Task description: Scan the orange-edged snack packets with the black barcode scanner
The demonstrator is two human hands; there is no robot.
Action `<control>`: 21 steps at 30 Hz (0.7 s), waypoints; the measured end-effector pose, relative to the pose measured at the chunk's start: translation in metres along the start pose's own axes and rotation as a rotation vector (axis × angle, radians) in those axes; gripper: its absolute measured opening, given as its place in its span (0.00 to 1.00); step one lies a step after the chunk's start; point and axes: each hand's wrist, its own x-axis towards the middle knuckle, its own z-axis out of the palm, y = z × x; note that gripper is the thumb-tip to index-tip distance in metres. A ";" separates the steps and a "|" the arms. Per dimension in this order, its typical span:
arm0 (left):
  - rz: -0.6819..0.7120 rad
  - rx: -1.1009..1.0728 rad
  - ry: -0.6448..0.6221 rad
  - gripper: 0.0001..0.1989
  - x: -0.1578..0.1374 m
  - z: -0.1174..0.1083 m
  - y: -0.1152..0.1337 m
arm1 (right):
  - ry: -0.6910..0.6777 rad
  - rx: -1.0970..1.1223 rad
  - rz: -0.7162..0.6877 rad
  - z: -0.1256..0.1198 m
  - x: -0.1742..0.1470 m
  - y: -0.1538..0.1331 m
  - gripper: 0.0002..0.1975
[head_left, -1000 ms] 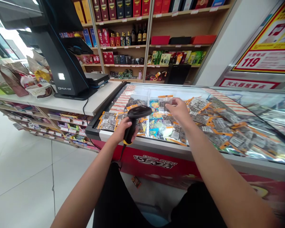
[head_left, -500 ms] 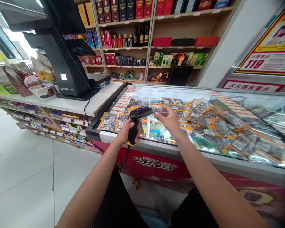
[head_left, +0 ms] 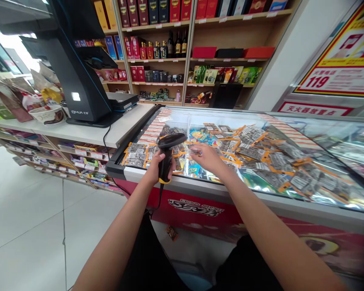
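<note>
In my left hand (head_left: pixel 154 166) is a black barcode scanner (head_left: pixel 171 140) with a yellow base, held upright by its handle, its cable hanging down. My right hand (head_left: pixel 208 158) is just right of the scanner's head, fingers pinched on a small snack packet (head_left: pixel 190 150) with orange edging, largely covered by the fingers. Similar packets (head_left: pixel 280 155) lie heaped on the freezer's glass top to the right. More packets (head_left: pixel 136 154) lie flat at the left end, beside the scanner.
The chest freezer (head_left: pixel 197 184) spans the front, with goods under its glass. At left a counter (head_left: pixel 109 135) carries a point-of-sale terminal (head_left: pixel 87 97) and a paper bowl (head_left: pixel 48 115). Shelves of boxes and bottles stand behind. One packet (head_left: pixel 171 233) lies on the floor by the freezer.
My right hand has moved left and slightly down with the packet, closer to the scanner. The scanner stays in my left hand, and the whole view has shifted a little.
</note>
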 end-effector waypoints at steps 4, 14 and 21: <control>-0.027 -0.003 -0.005 0.28 0.000 0.000 0.001 | -0.047 0.062 -0.017 0.009 0.001 -0.013 0.14; -0.050 0.012 -0.064 0.28 -0.001 -0.001 0.005 | -0.002 -0.493 0.392 -0.048 -0.004 0.028 0.22; -0.047 0.081 -0.136 0.30 -0.002 0.000 0.006 | -0.023 -0.088 0.400 -0.044 0.003 0.043 0.17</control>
